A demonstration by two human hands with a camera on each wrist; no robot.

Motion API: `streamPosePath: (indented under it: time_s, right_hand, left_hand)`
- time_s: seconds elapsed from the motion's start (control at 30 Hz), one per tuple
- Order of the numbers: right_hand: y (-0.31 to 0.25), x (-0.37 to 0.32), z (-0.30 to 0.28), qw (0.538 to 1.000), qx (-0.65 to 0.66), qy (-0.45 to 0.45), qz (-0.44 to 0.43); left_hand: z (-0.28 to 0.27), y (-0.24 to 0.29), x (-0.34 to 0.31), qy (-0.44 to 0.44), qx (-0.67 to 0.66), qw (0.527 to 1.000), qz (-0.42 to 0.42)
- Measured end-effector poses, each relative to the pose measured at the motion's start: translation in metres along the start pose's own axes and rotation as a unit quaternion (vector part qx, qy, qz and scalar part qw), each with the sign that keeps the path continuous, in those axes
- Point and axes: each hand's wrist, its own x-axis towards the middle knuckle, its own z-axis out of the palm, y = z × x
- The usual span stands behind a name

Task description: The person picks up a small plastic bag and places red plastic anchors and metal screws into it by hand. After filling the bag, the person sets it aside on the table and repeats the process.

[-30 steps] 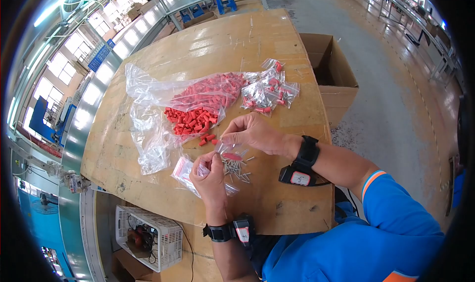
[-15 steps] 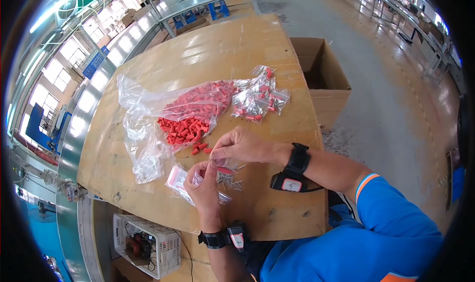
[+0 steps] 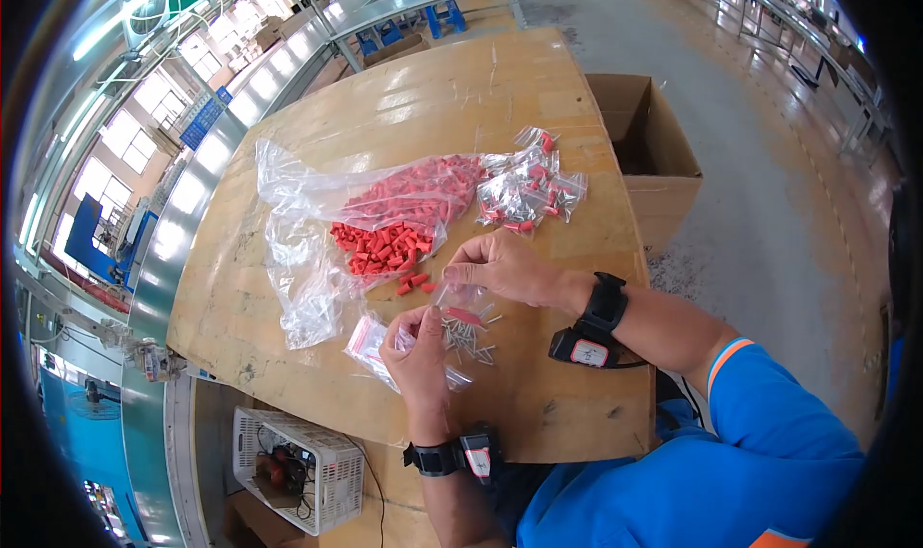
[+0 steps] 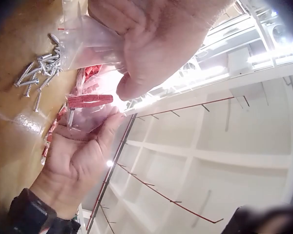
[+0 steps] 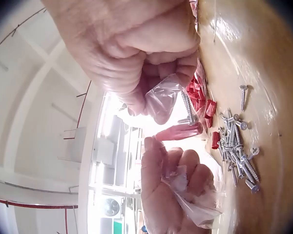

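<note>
A small clear plastic bag (image 5: 162, 101) hangs between my two hands. Inside it lie a red wall plug (image 5: 179, 131) and a silver screw (image 5: 186, 106). My right hand (image 3: 510, 265) pinches the bag's upper part between thumb and fingers. Lower down, my left hand (image 3: 419, 363) pinches it near the plug. More clear plastic (image 4: 83, 44) is tucked in the left hand's curled fingers. Below the hands, loose screws (image 5: 234, 148) lie in a heap on the table. A pack of flat bags with red strips (image 3: 367, 344) lies beside the left hand.
A large clear bag (image 3: 298, 231) spills a heap of red plugs (image 3: 385, 250) across the table (image 3: 461, 87). Filled small bags (image 3: 534, 187) are piled to its right. An open cardboard box (image 3: 663, 197) stands past the right edge; a white crate (image 3: 332, 481) sits low at left.
The right fingertips came down close to the left ones, then drew up and away again, still pinching the small bag. The left hand keeps its hold; the head view has shifted slightly.
</note>
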Motion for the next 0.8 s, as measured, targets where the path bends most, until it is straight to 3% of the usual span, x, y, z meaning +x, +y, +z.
streamPosePath:
  time_s: [0.23,0.43,0.73,0.8]
  right_hand:
    - [0.005,0.004,-0.005,0.998,0.042,0.035,-0.015]
    - [-0.002,-0.003,0.004,0.991,-0.130,0.012,-0.025]
    - [-0.004,-0.003,0.002,0.989,-0.145,-0.009,-0.034]
    - [-0.003,-0.001,-0.002,0.996,-0.079,-0.011,-0.032]
  left_hand:
    - [-0.002,0.000,0.002,0.053,-0.053,0.997,-0.029]
    - [-0.001,-0.007,0.006,-0.019,0.039,0.999,0.001]
    - [0.000,-0.001,0.001,-0.023,0.053,0.998,0.006]
    - [0.001,-0.001,0.001,-0.020,0.055,0.998,0.020]
